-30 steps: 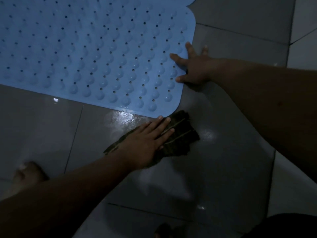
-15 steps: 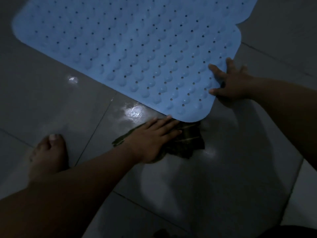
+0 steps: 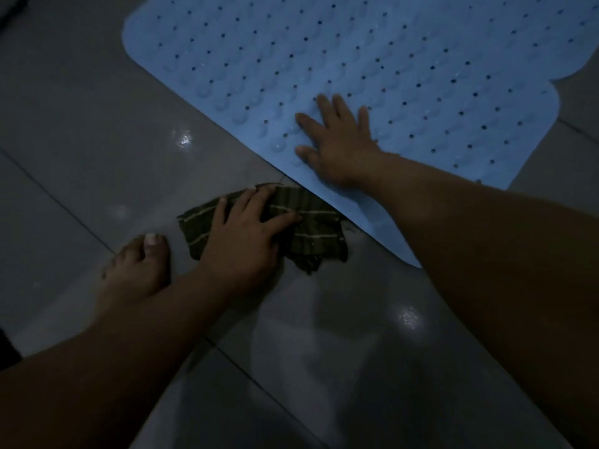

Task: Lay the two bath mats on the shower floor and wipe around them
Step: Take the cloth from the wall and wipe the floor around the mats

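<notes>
A blue bath mat (image 3: 372, 59) with bumps and small holes lies flat on the grey tiled floor (image 3: 97, 131), filling the upper right. My right hand (image 3: 337, 140) rests flat on the mat near its front edge, fingers spread. Just in front of that edge my left hand (image 3: 246, 231) presses a dark green striped cloth (image 3: 311, 234) onto the tiles, fingers straight over it. Only one mat is in view.
My bare left foot (image 3: 136, 270) stands on the tiles just left of the cloth. The floor shines wet, with bright glints near the mat's edge (image 3: 184, 139) and at the lower right (image 3: 408, 319). Grout lines cross the tiles diagonally.
My right hand has moved from the mat's right corner onto its surface farther left. My left hand has slid the cloth leftward along the mat's front edge. The view has swung left.
</notes>
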